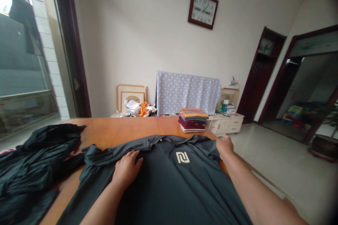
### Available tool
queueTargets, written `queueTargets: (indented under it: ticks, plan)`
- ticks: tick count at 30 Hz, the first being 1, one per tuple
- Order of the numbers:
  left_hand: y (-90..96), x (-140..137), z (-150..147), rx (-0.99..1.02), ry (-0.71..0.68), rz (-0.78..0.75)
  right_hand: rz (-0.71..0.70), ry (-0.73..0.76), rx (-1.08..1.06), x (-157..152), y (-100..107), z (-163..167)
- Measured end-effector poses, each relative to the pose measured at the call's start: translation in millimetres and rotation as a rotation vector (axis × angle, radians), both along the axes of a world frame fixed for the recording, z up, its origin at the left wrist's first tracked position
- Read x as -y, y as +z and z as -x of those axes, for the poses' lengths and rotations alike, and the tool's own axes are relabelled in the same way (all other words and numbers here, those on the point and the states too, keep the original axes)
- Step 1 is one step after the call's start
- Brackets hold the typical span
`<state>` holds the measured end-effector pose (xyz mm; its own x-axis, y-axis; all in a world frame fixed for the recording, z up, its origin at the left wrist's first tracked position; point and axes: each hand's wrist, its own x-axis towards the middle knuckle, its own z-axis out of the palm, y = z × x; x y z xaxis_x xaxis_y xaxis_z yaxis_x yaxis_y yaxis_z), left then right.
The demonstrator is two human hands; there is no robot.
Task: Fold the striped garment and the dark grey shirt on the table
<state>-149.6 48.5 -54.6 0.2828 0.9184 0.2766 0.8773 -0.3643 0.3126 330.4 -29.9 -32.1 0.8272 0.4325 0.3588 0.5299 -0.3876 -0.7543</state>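
Observation:
A dark long-sleeved shirt [158, 182] with a pale square logo on its chest lies spread on the wooden table, collar toward the far side. My left hand [128, 167] rests flat on the shirt near the shoulder on the left, fingers stretched out and holding nothing. At the opposite shoulder, my right hand [225, 147] is closed on the sleeve fabric by the table's right edge; its fingertips are partly hidden. The left sleeve lies bunched in folds. Some creases run down the shirt's right side.
Crumpled dark clothing [34, 161] covers the left end of the wooden table [126, 128]. A folded clothes stack [193, 119] stands at the far right edge. Behind are a cloth-covered object [187, 91], picture frames [131, 96] and a white cabinet [228, 124]. Tiled floor lies to the right.

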Motion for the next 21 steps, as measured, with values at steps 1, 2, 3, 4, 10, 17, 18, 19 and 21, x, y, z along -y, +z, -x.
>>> queueTargets:
  ticks: [1, 2, 3, 4, 10, 17, 18, 19, 21]
  plan:
    - [-0.2, -1, 0, 0.005, -0.002, -0.002, 0.005, 0.018, 0.008, -3, 1, 6]
    - [-0.2, -2, 0, 0.010, -0.004, -0.004, 0.012, 0.062, 0.011, -7, 2, 14]
    - [0.1, -2, 0, 0.016, -0.008, -0.008, 0.031, 0.133, 0.026, -12, 3, 24]
    - [0.5, -2, 0, 0.022, -0.012, -0.013, 0.062, 0.233, 0.045, -18, 4, 36]
    - [3.1, 1, 2, 0.046, -0.037, -0.015, 0.337, 0.823, 0.087, -60, -5, 112]
    - [-3.8, -7, 5, 0.117, -0.021, 0.006, 0.219, 0.833, 0.107, -109, 1, 132]
    - [-4.8, -8, 5, 0.136, -0.016, 0.017, 0.176, 0.788, 0.120, -114, 4, 134]
    - [-5.6, -10, 6, 0.153, -0.010, 0.032, 0.144, 0.748, 0.137, -117, 7, 138]
    - [-6.5, -11, 7, 0.178, 0.000, 0.057, 0.132, 0.731, 0.174, -119, 10, 152]
